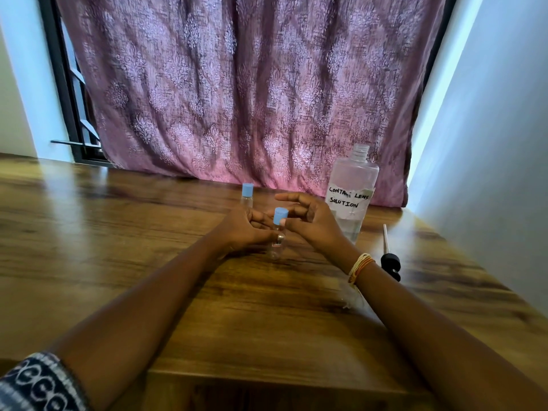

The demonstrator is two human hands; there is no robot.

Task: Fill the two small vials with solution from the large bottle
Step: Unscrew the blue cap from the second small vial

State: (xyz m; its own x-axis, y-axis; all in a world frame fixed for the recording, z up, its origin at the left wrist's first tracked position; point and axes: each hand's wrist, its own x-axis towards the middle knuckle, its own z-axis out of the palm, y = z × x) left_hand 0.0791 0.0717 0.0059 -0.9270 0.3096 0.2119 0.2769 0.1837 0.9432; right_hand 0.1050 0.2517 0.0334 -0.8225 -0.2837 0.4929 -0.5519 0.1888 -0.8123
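A small clear vial [277, 247] with a blue cap [280, 215] stands on the wooden table [118, 232]. My left hand [243, 229] grips its body. My right hand [311, 221] is beside the cap, thumb touching just under it, fingers spread. A second blue-capped vial [247, 197] stands upright behind my left hand. The large clear bottle [351, 188], labelled "contact lens solution", stands uncapped at the right, partly filled with liquid.
The bottle's black pump top with its white tube [389, 256] lies on the table right of my right wrist. A purple patterned curtain [237, 84] hangs at the table's far edge. A wall runs along the right side.
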